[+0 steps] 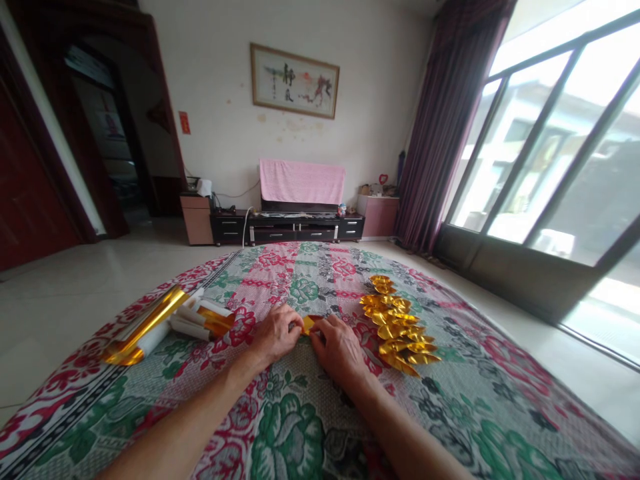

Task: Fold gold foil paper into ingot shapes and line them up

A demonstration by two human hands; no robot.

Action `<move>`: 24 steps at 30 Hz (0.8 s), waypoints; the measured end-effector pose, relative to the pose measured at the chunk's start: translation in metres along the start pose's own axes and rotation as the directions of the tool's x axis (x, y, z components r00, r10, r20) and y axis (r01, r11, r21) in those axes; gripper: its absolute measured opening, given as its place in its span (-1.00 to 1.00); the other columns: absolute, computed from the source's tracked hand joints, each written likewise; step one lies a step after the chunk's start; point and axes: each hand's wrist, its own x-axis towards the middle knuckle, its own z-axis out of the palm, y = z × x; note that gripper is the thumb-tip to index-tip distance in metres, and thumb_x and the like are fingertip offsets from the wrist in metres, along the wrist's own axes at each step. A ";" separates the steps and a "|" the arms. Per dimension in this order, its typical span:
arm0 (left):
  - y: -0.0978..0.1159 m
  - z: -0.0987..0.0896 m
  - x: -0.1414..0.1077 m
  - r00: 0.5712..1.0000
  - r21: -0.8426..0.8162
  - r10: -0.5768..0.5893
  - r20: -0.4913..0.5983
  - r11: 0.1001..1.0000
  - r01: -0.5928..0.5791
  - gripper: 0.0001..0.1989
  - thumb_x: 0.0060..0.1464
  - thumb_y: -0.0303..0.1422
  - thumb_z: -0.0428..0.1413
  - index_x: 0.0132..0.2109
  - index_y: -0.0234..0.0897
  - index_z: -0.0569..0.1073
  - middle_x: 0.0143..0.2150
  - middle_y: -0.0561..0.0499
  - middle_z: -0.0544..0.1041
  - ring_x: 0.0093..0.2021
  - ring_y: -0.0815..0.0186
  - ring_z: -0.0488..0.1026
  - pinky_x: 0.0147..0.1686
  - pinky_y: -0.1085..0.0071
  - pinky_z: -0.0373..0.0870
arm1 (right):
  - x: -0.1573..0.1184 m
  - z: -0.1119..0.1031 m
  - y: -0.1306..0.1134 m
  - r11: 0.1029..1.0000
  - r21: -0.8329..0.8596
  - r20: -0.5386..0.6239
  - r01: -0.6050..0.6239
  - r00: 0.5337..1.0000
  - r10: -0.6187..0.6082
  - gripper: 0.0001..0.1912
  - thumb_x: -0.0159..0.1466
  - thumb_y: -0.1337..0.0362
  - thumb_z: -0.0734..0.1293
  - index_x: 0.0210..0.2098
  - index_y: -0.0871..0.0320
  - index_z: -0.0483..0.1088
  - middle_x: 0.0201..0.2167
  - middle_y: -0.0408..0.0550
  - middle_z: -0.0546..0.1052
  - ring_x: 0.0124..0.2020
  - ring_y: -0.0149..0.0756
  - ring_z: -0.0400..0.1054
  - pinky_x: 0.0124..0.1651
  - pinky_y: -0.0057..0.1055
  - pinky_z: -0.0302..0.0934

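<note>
Near the middle of the cloth-covered table, a small piece of gold foil paper sits between my two hands. My left hand pinches its left side with thumb and fingers. On its other side, my right hand has its fingers closed on the paper's edge. The fingertips cover much of the piece, so its full shape is hidden. To the right of my hands lies a row of folded gold foil pieces with pointed, petal-like ends, overlapping one another.
Rolled gold foil sheets with white backs lie at the left of the table, beside more curled sheets. A flowered tablecloth covers the table. Beyond it stand a low black cabinet and a screen under a pink cloth.
</note>
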 end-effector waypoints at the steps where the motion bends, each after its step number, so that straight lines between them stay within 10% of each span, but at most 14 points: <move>1: 0.001 0.000 0.000 1.000 0.000 -0.002 0.002 1.000 0.002 -0.88 -0.06 -0.49 0.05 -0.38 -0.24 0.47 -0.34 0.00 0.44 -0.22 0.28 0.35 -0.12 0.33 0.27 | 0.000 0.000 0.000 1.000 0.005 -0.004 -0.014 1.000 0.014 -0.83 0.25 0.23 0.20 -0.31 0.12 0.41 -0.35 -0.09 0.40 -0.34 -0.38 0.27 -0.30 -0.50 0.02; 24: 0.005 -0.003 -0.001 1.000 -0.038 0.019 -0.005 0.999 -0.019 -0.85 -0.05 -0.52 0.05 -0.43 -0.25 0.50 -0.34 0.00 0.48 -0.22 0.30 0.35 -0.11 0.34 0.26 | -0.003 -0.004 -0.002 0.997 -0.068 0.031 0.033 0.999 -0.031 -0.74 0.26 0.25 0.16 -0.47 0.15 0.39 -0.45 -0.12 0.42 -0.41 -0.44 0.27 -0.34 -0.50 -0.04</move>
